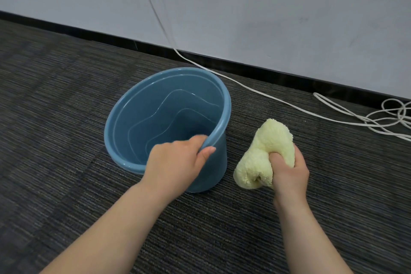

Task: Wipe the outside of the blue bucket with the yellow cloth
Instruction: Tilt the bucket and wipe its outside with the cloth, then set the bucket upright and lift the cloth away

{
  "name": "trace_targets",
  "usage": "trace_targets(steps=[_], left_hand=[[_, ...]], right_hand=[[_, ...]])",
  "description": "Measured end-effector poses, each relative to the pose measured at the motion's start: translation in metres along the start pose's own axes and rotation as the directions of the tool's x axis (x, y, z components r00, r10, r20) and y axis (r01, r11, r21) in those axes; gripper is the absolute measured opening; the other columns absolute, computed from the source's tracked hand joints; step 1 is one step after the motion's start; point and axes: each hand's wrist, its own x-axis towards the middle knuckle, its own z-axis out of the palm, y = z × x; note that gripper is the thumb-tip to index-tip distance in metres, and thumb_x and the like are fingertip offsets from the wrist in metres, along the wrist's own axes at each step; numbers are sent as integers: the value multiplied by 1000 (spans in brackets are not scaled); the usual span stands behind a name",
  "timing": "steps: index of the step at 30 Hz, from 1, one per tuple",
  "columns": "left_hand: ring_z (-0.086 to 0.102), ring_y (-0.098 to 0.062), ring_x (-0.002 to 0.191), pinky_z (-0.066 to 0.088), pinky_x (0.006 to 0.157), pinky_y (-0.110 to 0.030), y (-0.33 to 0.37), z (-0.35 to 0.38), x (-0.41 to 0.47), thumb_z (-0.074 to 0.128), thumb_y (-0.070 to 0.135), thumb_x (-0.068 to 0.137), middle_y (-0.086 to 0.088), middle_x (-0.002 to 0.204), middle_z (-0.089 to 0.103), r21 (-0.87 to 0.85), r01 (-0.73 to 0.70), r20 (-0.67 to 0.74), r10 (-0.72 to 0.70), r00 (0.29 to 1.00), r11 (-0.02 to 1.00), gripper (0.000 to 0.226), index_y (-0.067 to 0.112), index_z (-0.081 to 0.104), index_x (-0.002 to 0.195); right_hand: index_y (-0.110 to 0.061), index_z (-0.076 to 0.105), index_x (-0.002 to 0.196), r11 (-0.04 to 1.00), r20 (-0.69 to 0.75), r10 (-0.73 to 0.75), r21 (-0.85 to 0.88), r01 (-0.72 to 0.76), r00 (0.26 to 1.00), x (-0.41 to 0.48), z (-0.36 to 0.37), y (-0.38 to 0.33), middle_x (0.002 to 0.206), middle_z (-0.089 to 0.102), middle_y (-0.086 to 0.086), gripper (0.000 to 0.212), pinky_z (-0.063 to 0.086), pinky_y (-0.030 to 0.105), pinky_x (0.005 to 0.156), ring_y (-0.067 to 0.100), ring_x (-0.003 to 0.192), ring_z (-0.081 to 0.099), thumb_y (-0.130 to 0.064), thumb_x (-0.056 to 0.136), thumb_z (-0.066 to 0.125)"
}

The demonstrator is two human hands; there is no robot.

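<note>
Both forearms reach in from the near edge. Her left hand (175, 162) pinches the bucket (164, 122) rim, steadying it on the carpet (55, 95). Right hand (289, 169) clutches the bunched cloth (264, 153) just right of it, apart. Wiping seems not begun; next, press cloth against the outer wall.

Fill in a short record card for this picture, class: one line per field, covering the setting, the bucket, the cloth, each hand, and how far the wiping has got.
Setting: dark striped carpet beside a pale wall
Bucket: blue bucket, tilted, looks empty
Cloth: yellow cloth, bunched, to the right of the bucket, not touching it
Left hand: left hand gripping the bucket's near rim, thumb outside
Right hand: right hand clutching the cloth
Other: white cord running along the floor, coiled at far right
Progress: wiping not yet under way
</note>
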Motion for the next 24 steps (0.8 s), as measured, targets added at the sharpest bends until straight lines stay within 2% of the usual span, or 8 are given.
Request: trace_targets(steps=[5,9,12,16,18,20,22,24], left_hand=[[59,-23,95,33,70,-27,16,20,-14,17,53,88,2,109,66,9,-121,116,119,986,993,51,34,23,135],[54,-21,101,33,87,-29,30,31,-17,23,52,88,4,123,59,-93,-124,88,132,987,988,60,24,11,140],[52,-18,105,32,90,-28,31,35,-18,24,56,85,7,129,54,-163,-111,-7,112,994,980,64,24,12,140],[47,-13,114,25,97,-25,35,27,-12,26,60,79,9,137,44,-271,-43,-3,44,999,962,67,28,19,137],[43,-10,117,21,99,-23,38,20,-10,36,51,84,11,132,45,-373,31,11,-29,1000,927,56,27,29,134],[44,-2,111,25,99,-22,45,4,-10,42,43,85,19,116,49,-488,75,-2,-87,996,870,41,27,48,122],[53,8,95,37,88,-14,60,-21,-12,38,54,76,30,93,60,-654,158,68,-150,986,740,37,34,63,94],[55,17,83,37,69,-1,88,-57,-9,31,68,58,35,74,65,-767,335,286,-176,942,546,46,39,64,74]], right_hand=[[-24,58,108,998,-4,18,64,-17,1000,5,2,-2,89,63,-5,38,52,18,61,9,77,59,-1,78,53],[-22,58,108,997,-15,5,73,-4,1000,9,-4,0,89,63,-5,37,52,25,69,11,79,60,0,79,52],[-19,58,109,997,-35,7,74,-5,999,11,-12,4,87,63,-5,36,50,27,69,11,77,59,0,79,52],[-19,56,109,991,-180,-20,130,44,983,17,-17,-8,89,61,-8,36,51,18,66,9,80,58,-1,79,52],[-23,56,109,980,-222,-40,179,81,974,19,-18,-28,94,62,-9,37,52,19,70,9,85,60,-2,78,52],[-25,55,112,969,-209,-69,218,115,976,16,-23,-54,97,63,-9,40,54,18,66,7,86,62,-5,78,54],[-28,54,114,959,-185,-111,238,154,976,4,-28,-84,97,64,-11,41,52,15,61,2,82,64,-7,79,55],[-30,53,115,950,-168,-146,249,186,975,-12,-32,-115,98,64,-11,43,51,14,60,-1,82,64,-6,80,55]])
